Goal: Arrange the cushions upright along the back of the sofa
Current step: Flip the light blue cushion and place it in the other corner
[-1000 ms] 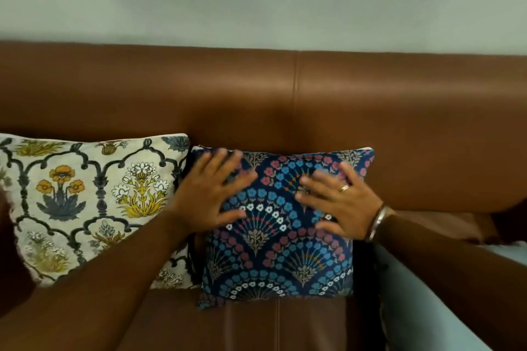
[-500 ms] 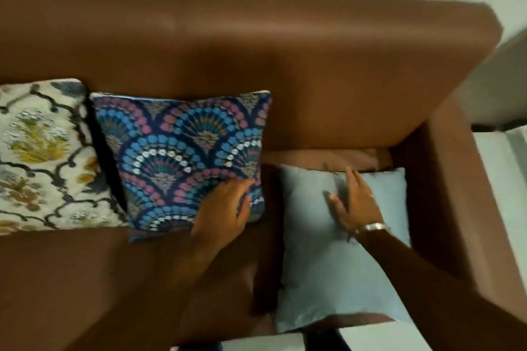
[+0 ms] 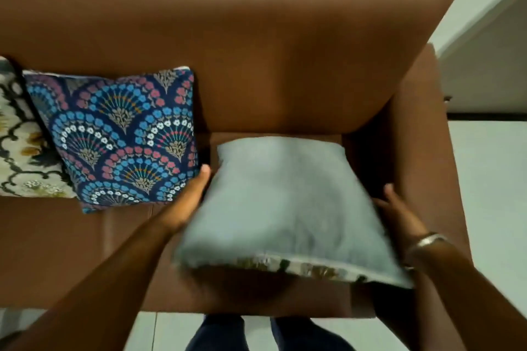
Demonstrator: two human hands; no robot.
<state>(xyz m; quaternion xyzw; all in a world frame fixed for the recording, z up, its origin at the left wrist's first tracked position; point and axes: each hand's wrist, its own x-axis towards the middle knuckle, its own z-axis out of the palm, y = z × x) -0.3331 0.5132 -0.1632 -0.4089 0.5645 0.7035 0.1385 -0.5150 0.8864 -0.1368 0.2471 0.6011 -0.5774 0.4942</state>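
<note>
A pale grey-blue cushion (image 3: 288,202) is raised off the seat at the right end of the brown sofa (image 3: 256,37), its near edge showing a patterned underside. My left hand (image 3: 189,199) grips its left side and my right hand (image 3: 395,214) grips its right side. The cushion is blurred. A navy cushion with fan-shaped flower pattern (image 3: 119,134) stands upright against the sofa back, left of my left hand. A cream floral cushion (image 3: 20,145) stands upright beside it at the left edge, partly cut off.
The sofa's right armrest (image 3: 422,151) rises close beside my right hand. Pale floor tiles (image 3: 490,208) lie right of the sofa and a white wall (image 3: 490,37) stands behind. My dark trouser legs (image 3: 256,333) press against the seat front.
My left hand left the navy cushion and moved to the grey-blue cushion. Both hands took its sides and lifted it from lying flat on the seat. The view shifted right.
</note>
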